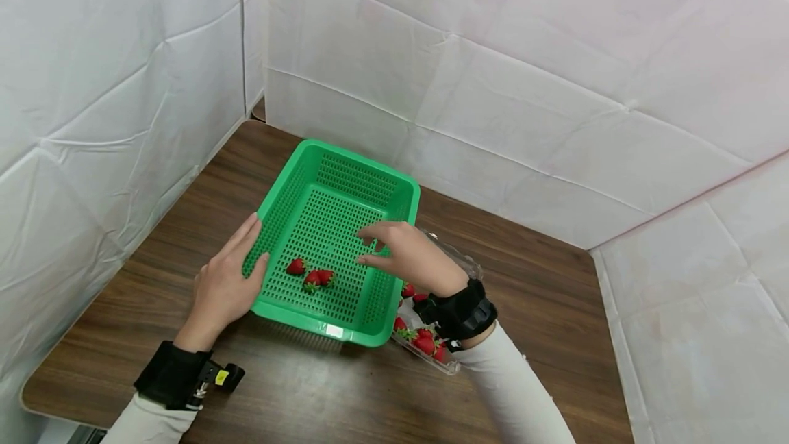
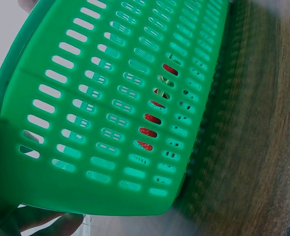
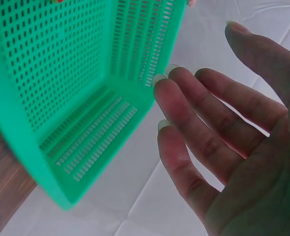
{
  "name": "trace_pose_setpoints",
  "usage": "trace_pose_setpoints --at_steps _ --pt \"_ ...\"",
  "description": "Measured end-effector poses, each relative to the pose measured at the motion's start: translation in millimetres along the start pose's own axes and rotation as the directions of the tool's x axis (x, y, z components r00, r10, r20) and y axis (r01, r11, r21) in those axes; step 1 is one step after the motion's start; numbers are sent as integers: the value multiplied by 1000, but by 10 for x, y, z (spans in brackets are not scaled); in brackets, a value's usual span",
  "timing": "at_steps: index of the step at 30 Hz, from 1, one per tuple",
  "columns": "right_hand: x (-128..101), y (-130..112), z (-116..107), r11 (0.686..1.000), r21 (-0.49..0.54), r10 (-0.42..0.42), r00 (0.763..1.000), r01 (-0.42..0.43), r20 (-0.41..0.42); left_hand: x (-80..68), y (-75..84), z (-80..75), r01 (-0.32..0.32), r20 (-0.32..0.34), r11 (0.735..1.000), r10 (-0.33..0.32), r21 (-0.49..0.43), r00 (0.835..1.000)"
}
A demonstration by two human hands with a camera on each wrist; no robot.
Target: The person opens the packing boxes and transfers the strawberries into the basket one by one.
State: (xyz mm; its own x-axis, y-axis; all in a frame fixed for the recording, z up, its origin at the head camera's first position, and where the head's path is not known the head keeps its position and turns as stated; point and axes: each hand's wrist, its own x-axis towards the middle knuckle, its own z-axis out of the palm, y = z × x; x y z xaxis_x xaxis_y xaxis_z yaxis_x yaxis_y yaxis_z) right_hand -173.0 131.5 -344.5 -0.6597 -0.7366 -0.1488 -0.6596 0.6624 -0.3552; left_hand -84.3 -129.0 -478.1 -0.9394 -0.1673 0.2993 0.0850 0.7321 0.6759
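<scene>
Centrally on the brown wooden desk point(image 1: 542, 307) sits a green perforated basket point(image 1: 335, 177), rectangular, its long axis running from the near desk edge away toward the white back wall. Three strawberries point(image 1: 311, 275) lie on its floor close to the near end, bunched together. Just beside its right wall stands a clear plastic punnet point(image 1: 431, 351) holding more strawberries, partly hidden under the right forearm. The left hand point(image 1: 224, 286) rests flat against the basket's left wall, fingers straight, thumb over the rim. The right hand point(image 1: 403, 252) hovers above the basket's right side, fingers loosely spread, holding nothing.
</scene>
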Motion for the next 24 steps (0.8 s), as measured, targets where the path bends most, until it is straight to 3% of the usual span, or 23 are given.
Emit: trace_pose_setpoints --at_steps 8,19,24 --pt "-215 154 -33 998 11 69 997 -69 -21 6 -2 4 -4 -9 1000 4 1 1000" --pt "-508 477 91 983 100 160 986 -155 -43 7 5 5 1 -3 1000 -1 2 1000" --pt "-623 640 158 981 94 176 983 -171 -48 9 3 7 0 -3 1000 0 3 1000"
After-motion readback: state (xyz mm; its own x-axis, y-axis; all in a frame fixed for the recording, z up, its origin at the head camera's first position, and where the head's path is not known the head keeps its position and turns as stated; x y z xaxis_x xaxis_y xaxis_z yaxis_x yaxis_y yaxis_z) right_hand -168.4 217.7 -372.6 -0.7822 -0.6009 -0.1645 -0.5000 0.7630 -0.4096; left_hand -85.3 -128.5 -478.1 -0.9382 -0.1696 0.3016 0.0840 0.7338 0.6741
